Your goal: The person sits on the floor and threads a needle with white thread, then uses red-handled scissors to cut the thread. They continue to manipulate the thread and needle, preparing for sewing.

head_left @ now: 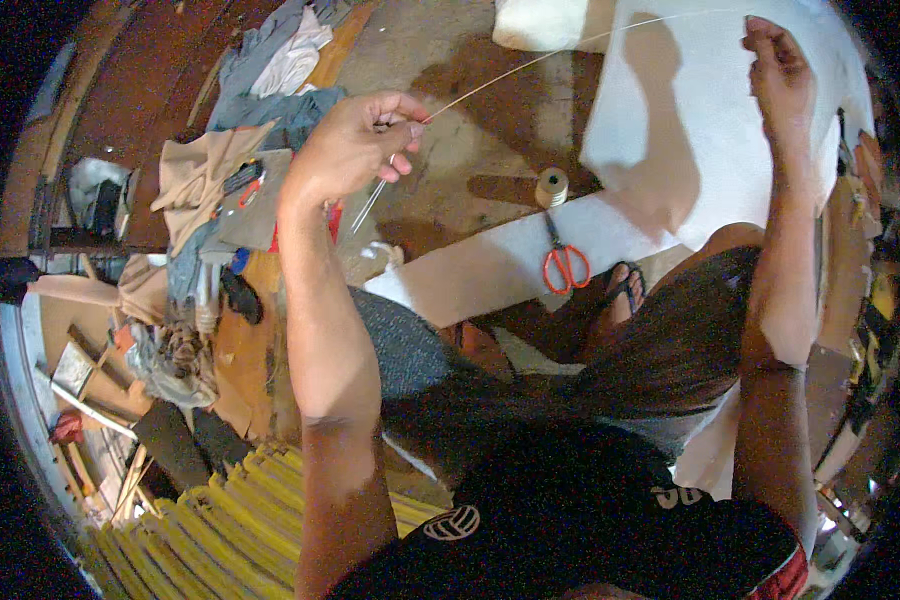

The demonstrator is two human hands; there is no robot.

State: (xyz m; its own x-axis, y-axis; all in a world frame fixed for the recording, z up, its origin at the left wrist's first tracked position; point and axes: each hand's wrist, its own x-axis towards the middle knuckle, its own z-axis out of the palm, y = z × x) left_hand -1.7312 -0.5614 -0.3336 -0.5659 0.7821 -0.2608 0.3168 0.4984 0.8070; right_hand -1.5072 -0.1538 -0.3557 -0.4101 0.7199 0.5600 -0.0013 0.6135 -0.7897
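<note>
A thin pale thread (530,62) is stretched in a shallow curve between my two raised hands. My left hand (365,145), with a ring on one finger, pinches one end of it. Thin whitish strands (368,207) hang below that hand. At the upper right, my right hand (778,65) is closed at the thread's other end, its fingertips pressed together. Below and between the hands, a spool of pale thread (551,187) stands upright. Scissors (566,266) with orange-red handles lie beside it on a long white strip (490,255).
A large white sheet (720,130) spreads at the right, under my right hand. Piled cloths (270,80) lie at the far left, near a red-and-black tool (250,190). Yellow slats (210,530) are at the lower left. My foot in a sandal (625,290) rests near the scissors.
</note>
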